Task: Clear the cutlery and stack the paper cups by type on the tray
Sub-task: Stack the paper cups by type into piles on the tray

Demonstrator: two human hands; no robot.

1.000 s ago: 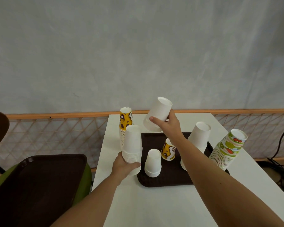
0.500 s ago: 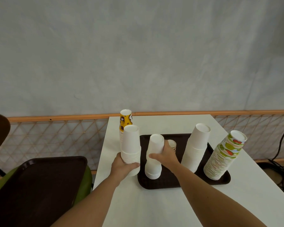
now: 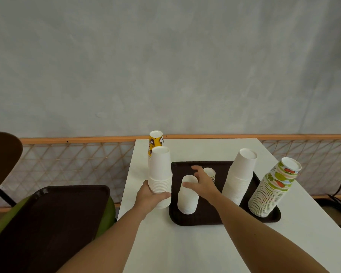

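Note:
A dark brown tray (image 3: 201,219) lies on the white table (image 3: 185,249). On it stand a short stack of upturned white cups (image 3: 187,196), a taller white stack (image 3: 239,176), a leaning stack with a fruit print (image 3: 272,188) and a single yellow printed cup (image 3: 210,173), partly hidden behind my right hand. My right hand (image 3: 202,181) hovers open over the short stack, fingers spread. My left hand (image 3: 151,196) grips the base of another white cup stack (image 3: 160,172) just left of the tray. Behind that stack stands a yellow stack (image 3: 155,140).
A second dark tray (image 3: 47,219) rests on a green chair seat at the left. A dark chair back (image 3: 2,160) shows at the far left. A wooden rail with netting runs along the table's far edge. Black cables hang at the right.
My right hand brought a white cup down onto the short stack on the tray, let it go and now opens above it. My left hand kept its hold.

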